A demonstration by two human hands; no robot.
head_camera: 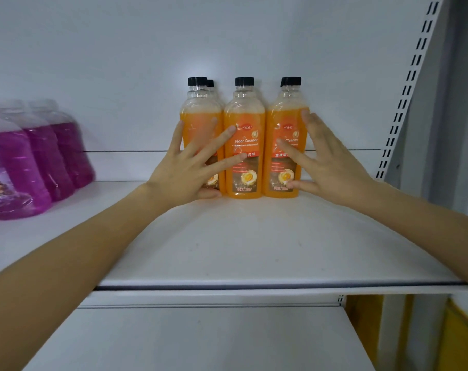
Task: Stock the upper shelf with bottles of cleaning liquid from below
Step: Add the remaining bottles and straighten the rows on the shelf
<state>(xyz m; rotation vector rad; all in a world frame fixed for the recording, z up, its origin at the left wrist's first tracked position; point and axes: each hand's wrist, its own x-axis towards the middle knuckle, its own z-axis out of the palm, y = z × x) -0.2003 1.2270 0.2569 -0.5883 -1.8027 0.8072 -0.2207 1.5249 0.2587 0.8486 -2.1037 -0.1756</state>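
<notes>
Bare forearms cross over the lower shelf, a flat white panel, and reach onto the upper shelf. There the bottles stand in a tight cluster near the back wall, three in front and at least two more behind, judging by the extra caps. Left hand lies spread on the front of the leftmost bottle, fingers straight and fanned, thumb low by its base. Right hand is likewise flat and splayed against the front and outer side of the rightmost bottle. Neither hand closes around anything. The step looks like squaring up the group, and it should go best with even, low pressure from both sides at once. These are tall, narrow bottles with rounded shoulders, so a push near the neck would likely tip one, while a push near the base should slide it. The shelf looks like smooth painted metal, which should let them glide, and the clear, glossy plastic seems slick, so flat palms probably serve better than fingertips. Orange liquid fills each to the shoulder, with a pale foamy band on top. Black caps top them, and orange labels face forward. Purple jugs, squat and shiny, sit well apart at left; a slotted upright rises at right.
</notes>
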